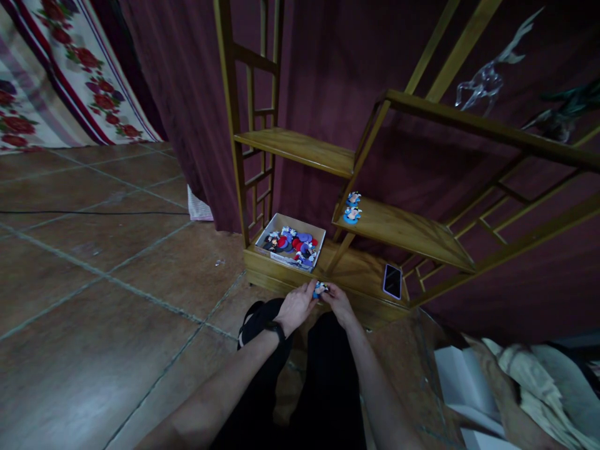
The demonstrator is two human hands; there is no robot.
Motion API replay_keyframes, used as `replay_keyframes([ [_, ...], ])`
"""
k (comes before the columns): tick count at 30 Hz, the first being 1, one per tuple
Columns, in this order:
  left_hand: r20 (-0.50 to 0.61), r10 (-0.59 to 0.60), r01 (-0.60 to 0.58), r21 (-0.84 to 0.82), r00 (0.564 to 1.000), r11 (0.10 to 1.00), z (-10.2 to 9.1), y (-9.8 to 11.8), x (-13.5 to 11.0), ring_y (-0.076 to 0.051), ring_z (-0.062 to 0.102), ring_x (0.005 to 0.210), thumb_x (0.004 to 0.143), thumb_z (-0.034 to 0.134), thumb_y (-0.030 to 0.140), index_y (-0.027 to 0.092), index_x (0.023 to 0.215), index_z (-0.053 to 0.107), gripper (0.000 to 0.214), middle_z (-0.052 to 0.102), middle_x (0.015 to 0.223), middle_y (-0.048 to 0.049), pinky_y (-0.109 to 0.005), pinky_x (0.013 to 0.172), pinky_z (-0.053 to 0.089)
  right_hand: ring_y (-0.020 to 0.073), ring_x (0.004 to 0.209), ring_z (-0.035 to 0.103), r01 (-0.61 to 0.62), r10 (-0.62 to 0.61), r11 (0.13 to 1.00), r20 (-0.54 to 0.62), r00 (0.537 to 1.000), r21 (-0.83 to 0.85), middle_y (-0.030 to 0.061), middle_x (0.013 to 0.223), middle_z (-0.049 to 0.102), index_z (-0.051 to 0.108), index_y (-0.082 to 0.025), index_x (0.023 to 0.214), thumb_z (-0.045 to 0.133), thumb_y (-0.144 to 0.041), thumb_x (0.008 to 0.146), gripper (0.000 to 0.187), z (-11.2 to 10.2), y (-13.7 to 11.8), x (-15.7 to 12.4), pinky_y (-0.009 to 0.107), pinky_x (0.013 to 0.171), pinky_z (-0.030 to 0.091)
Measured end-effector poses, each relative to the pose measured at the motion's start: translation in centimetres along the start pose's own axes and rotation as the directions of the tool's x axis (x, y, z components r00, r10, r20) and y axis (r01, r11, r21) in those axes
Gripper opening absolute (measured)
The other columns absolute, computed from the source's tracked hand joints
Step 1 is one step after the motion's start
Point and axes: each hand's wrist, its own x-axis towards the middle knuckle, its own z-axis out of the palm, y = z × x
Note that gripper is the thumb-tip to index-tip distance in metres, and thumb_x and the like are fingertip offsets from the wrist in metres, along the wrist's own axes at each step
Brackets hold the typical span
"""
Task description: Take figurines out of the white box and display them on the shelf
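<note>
A small blue and white figurine (319, 289) is held between my two hands, just in front of the shelf's low base. My left hand (297, 306) has its fingers closed on the figurine's left side, with a dark band on the wrist. From the other side my right hand (340, 302) pinches it with thumb and fingers. Beyond the left hand, a cardboard box (276, 257) of red, purple, black and white figurines sits on the base. Two similar blue figurines (352, 215) stand at the left end of the middle shelf, one behind the other.
A phone (392, 281) lies on the base at the right of the wooden shelf unit (300, 150). A clear glass-like ornament (485, 81) stands on the upper right shelf. White boxes (466, 381) and cloth are on the floor at right. A dark cable crosses the tiles at left.
</note>
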Motion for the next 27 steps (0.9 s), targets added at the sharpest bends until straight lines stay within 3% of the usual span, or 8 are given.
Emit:
replay_keyframes([
  [5,0.012,-0.007,0.007,0.002,1.0,1.0,0.2,-0.2,0.1,-0.021,0.055,0.104,0.086,0.044,0.025,0.02,0.131,0.031,0.047,0.055,0.114,-0.011,-0.032,0.089,0.04,0.0185,0.089,0.06,-0.009,0.009,1.0,0.039,0.999,0.006,0.0024,0.094,0.067,0.063,-0.022,0.094,0.071,-0.039,0.063,0.036,0.0,0.0,0.0,0.036,0.088,0.044],
  [12,-0.011,0.064,-0.063,0.072,0.998,0.995,0.3,-0.4,0.2,-0.022,0.053,0.105,0.087,0.041,0.024,0.019,0.131,0.032,0.045,0.052,0.117,-0.0118,-0.034,0.09,0.039,0.0182,0.086,0.06,0.001,-0.002,1.0,-0.008,1.0,-0.017,0.0016,0.09,0.067,0.062,-0.022,0.09,0.071,-0.041,0.062,0.034,0.1,0.6,0.3,0.034,0.084,0.045],
  [20,0.041,0.246,-0.248,0.248,0.968,0.936,-0.3,-0.5,0.4,-0.027,0.046,0.117,0.086,0.029,0.008,0.015,0.138,0.028,0.052,0.039,0.138,-0.0179,-0.041,0.091,0.036,0.0176,0.087,0.057,-0.001,0.002,1.0,-0.012,1.0,0.029,0.0007,0.091,0.065,0.061,-0.023,0.096,0.071,-0.035,0.063,0.036,-0.4,0.5,0.2,0.033,0.084,0.045],
  [27,0.055,0.361,-0.361,0.3,0.931,0.883,-0.5,-0.1,-0.2,-0.028,0.046,0.117,0.088,0.026,0.01,0.012,0.136,0.031,0.048,0.036,0.141,-0.0181,-0.041,0.09,0.037,0.0173,0.088,0.055,0.006,-0.007,1.0,0.039,0.999,0.023,0.0002,0.094,0.062,0.061,-0.024,0.093,0.066,-0.024,0.064,0.03,-0.9,0.5,-0.1,0.03,0.083,0.044],
])
